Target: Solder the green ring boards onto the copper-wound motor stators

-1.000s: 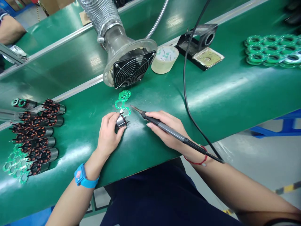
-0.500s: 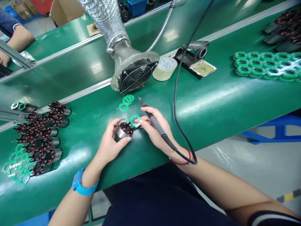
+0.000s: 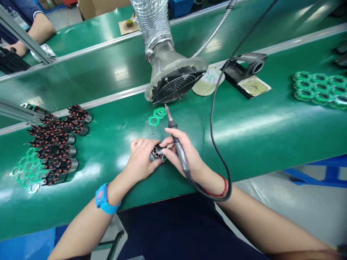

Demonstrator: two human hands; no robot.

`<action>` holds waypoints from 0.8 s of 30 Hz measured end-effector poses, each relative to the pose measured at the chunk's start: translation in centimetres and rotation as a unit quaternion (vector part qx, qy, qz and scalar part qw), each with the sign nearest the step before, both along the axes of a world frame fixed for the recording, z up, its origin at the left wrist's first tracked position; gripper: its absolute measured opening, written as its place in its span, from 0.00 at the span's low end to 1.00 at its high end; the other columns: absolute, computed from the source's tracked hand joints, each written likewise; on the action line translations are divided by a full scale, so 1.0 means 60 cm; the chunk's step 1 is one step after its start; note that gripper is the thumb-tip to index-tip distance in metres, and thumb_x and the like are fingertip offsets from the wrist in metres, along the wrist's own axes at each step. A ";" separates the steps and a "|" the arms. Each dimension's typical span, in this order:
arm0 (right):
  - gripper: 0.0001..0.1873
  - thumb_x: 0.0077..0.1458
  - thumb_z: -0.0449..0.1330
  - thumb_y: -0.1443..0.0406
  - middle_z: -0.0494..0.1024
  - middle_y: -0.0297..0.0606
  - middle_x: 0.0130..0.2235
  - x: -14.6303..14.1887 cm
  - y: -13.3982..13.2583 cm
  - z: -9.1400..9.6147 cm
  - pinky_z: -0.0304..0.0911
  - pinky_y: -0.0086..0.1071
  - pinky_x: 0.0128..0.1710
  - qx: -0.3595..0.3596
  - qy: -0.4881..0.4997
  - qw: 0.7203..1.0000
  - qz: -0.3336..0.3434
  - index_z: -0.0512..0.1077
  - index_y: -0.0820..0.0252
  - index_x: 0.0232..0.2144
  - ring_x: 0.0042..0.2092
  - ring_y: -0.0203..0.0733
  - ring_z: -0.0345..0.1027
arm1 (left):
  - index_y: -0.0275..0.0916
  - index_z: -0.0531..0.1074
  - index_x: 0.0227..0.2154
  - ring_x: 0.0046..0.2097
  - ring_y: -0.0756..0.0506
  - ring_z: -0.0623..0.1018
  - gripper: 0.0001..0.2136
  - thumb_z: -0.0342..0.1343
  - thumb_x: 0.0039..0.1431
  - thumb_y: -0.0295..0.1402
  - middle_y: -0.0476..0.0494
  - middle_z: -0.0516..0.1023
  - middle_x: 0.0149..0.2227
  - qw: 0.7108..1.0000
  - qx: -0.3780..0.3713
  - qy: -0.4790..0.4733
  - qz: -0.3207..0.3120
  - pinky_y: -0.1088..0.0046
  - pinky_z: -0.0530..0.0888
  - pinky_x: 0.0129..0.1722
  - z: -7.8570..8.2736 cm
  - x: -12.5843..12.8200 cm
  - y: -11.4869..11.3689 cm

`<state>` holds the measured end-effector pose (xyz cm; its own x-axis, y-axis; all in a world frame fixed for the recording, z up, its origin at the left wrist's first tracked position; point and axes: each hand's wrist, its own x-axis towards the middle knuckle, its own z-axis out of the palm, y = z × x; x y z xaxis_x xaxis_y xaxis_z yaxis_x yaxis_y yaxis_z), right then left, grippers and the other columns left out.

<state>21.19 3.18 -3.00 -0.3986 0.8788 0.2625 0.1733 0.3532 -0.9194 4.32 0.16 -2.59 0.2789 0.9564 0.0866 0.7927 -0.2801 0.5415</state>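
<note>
My left hand point(image 3: 143, 157) is wrapped round a motor stator point(image 3: 156, 151), a metal cylinder with copper windings, low over the green bench. My right hand point(image 3: 187, 155) holds a soldering iron point(image 3: 179, 144), its tip pointing up and away from me. The thumb and fingertips of that hand also pinch a green ring-shaped circuit board point(image 3: 164, 157) against the stator's wound end; most of the ring is hidden by the fingers. Just beyond the hands lie a few loose green ring boards point(image 3: 154, 121), one partly over another.
A fume extractor fan point(image 3: 177, 86) hangs beyond the hands. Behind it stand a tape roll point(image 3: 207, 85) and a soldering iron stand point(image 3: 251, 79). Several stators point(image 3: 58, 151) and ring boards point(image 3: 27, 171) lie left, stacked boards point(image 3: 320, 88) right. The iron's cable point(image 3: 213, 119) loops nearby. Another person's arm point(image 3: 40, 30) shows upper left.
The ring board in my right fingers has come against the stator's end. My left hand has turned over the stator, tilting its wound end toward my right hand. The view has shifted left.
</note>
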 end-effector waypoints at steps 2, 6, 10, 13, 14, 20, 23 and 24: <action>0.26 0.55 0.60 0.61 0.74 0.43 0.44 0.001 -0.008 0.002 0.67 0.47 0.46 0.071 -0.111 0.991 -0.031 0.59 0.54 0.55 0.46 0.49 0.69 | 0.37 0.65 0.46 0.47 0.40 0.70 0.16 0.56 0.55 0.31 0.40 0.74 0.44 0.999 0.011 0.027 0.022 0.60 0.62 0.48 -0.001 0.005 -0.003; 0.23 0.57 0.58 0.59 0.74 0.47 0.47 0.014 -0.018 0.017 0.69 0.48 0.44 0.051 -0.225 0.973 -0.028 0.61 0.57 0.53 0.46 0.52 0.71 | 0.37 0.64 0.48 0.47 0.39 0.70 0.16 0.54 0.57 0.34 0.39 0.73 0.44 0.998 -0.019 0.052 -0.002 0.60 0.64 0.46 0.015 -0.008 -0.002; 0.25 0.55 0.59 0.59 0.75 0.45 0.46 0.030 -0.013 0.033 0.71 0.44 0.40 0.007 -0.237 0.971 -0.007 0.59 0.55 0.53 0.44 0.50 0.73 | 0.39 0.62 0.52 0.46 0.41 0.73 0.18 0.52 0.60 0.32 0.40 0.74 0.45 0.994 -0.064 0.033 -0.078 0.60 0.66 0.46 0.035 -0.034 0.001; 0.26 0.55 0.60 0.60 0.74 0.45 0.45 0.031 -0.004 0.040 0.70 0.46 0.42 0.045 -0.246 0.968 -0.006 0.58 0.55 0.54 0.44 0.50 0.72 | 0.39 0.59 0.56 0.46 0.41 0.73 0.22 0.50 0.58 0.28 0.39 0.74 0.46 0.991 -0.061 0.058 -0.104 0.59 0.66 0.48 0.041 -0.041 -0.002; 0.25 0.55 0.59 0.61 0.74 0.45 0.45 0.029 -0.001 0.041 0.69 0.47 0.42 0.065 -0.248 0.966 -0.008 0.59 0.55 0.54 0.44 0.51 0.72 | 0.38 0.59 0.56 0.46 0.40 0.73 0.23 0.49 0.57 0.26 0.38 0.74 0.45 0.990 -0.052 0.077 -0.109 0.58 0.67 0.48 0.042 -0.041 -0.004; 0.22 0.56 0.57 0.66 0.74 0.46 0.40 0.007 0.010 0.046 0.67 0.46 0.41 0.166 -0.301 0.939 -0.023 0.62 0.61 0.53 0.40 0.51 0.66 | 0.38 0.65 0.53 0.46 0.41 0.73 0.20 0.46 0.58 0.25 0.39 0.75 0.44 0.990 -0.052 0.043 -0.120 0.58 0.68 0.48 0.047 -0.047 -0.003; 0.21 0.58 0.55 0.65 0.74 0.47 0.38 -0.004 0.011 0.044 0.66 0.44 0.39 0.204 -0.327 0.923 -0.021 0.63 0.65 0.53 0.39 0.51 0.64 | 0.39 0.65 0.52 0.50 0.43 0.71 0.17 0.45 0.60 0.27 0.40 0.73 0.49 0.990 -0.064 -0.085 -0.090 0.61 0.68 0.52 0.037 -0.052 0.006; 0.20 0.59 0.54 0.65 0.74 0.47 0.38 -0.008 0.011 0.042 0.65 0.44 0.39 0.215 -0.333 0.918 -0.019 0.63 0.65 0.53 0.39 0.51 0.63 | 0.38 0.65 0.52 0.51 0.43 0.71 0.17 0.45 0.61 0.27 0.39 0.72 0.50 0.990 -0.058 -0.109 -0.073 0.61 0.68 0.53 0.031 -0.051 0.009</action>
